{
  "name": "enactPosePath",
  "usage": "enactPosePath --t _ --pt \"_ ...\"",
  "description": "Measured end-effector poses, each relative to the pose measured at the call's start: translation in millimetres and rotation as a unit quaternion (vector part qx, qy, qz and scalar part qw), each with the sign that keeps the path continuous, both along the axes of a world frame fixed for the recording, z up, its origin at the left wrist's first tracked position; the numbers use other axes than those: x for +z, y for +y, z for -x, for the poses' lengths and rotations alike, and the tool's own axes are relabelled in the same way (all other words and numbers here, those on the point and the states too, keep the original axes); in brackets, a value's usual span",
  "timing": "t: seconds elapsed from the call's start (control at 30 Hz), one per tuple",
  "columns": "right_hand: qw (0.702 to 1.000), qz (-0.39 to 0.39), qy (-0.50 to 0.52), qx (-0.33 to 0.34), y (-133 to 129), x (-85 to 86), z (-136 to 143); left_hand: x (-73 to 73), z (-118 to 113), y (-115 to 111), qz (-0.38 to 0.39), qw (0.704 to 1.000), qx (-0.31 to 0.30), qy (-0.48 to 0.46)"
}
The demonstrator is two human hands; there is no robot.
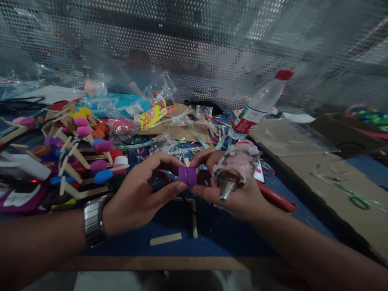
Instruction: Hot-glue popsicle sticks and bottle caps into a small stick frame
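Between the fingertips of both hands is a small purple piece, which looks like two round caps set face to face. My left hand, below a metal-banded watch, pinches its left side with thumb and forefinger. My right hand pinches the right side. The tip of a wooden stick shows just behind the piece. A hot glue gun nozzle, metal-tipped and crusted with pinkish glue, overlaps my right hand; how it is supported is hidden.
Wooden-stick assemblies with coloured round pieces crowd the left. A tilted plastic bottle with a red cap stands behind my right hand. A red handle lies beside my wrist. One craft stick rests near the table's front edge. Cardboard covers the right.
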State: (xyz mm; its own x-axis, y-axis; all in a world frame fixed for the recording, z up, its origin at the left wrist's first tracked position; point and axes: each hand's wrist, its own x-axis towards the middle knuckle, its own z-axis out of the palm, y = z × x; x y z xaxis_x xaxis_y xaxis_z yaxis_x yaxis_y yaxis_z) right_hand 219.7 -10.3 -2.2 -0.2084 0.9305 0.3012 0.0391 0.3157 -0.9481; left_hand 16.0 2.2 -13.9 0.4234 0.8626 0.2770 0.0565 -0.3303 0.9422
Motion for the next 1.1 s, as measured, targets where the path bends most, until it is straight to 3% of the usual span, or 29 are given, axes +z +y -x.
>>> enactPosePath --t 0.67,1.1 --pt "0.996 -0.059 -0.068 0.003 1.6 -2.6 -8.3 0.3 0.1 -0.1 -0.006 1.0 -0.007 0.011" --pt "0.995 -0.079 -0.058 -0.006 2.4 -2.7 -7.0 1.3 1.1 -0.2 -0.001 0.999 -0.01 0.03"
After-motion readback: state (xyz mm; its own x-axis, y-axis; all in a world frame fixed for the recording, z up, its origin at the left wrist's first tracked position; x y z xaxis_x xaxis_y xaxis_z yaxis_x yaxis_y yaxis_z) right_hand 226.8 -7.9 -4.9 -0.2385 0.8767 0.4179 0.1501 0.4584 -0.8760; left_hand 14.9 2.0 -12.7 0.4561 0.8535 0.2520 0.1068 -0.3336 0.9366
